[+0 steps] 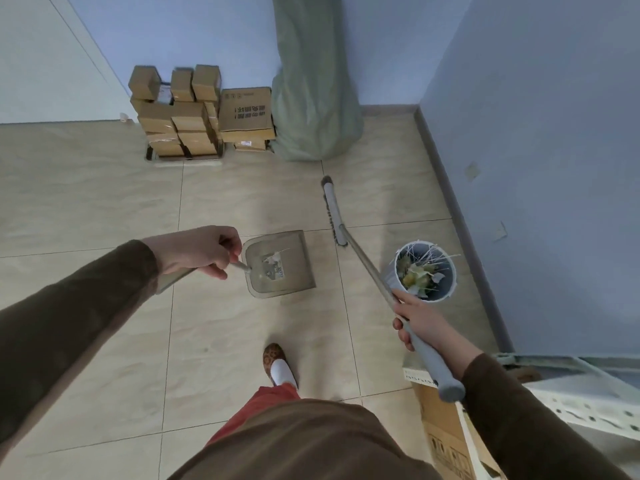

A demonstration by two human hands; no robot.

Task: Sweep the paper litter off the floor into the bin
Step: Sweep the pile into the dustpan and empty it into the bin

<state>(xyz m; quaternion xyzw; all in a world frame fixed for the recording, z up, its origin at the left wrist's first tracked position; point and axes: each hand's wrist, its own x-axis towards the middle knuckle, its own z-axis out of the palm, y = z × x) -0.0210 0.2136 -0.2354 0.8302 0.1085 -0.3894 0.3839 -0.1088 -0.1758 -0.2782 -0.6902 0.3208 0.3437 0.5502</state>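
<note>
left hand [199,251] grips dustpan [278,263] handle, right hand [420,320] grips broom [367,265]

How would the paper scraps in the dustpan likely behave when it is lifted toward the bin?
The paper scraps look thin and crumpled, so probably very light and apt to slide or blow off. The dustpan seems shallow with an open front edge, so tilting it forward would likely spill them.

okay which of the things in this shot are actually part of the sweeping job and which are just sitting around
Part of the job:
left hand holding dustpan
paper scraps in the dustpan
right hand holding broom
bin, already holding litter

Lying about:
stacked cardboard boxes
green sack
metal rack
</note>
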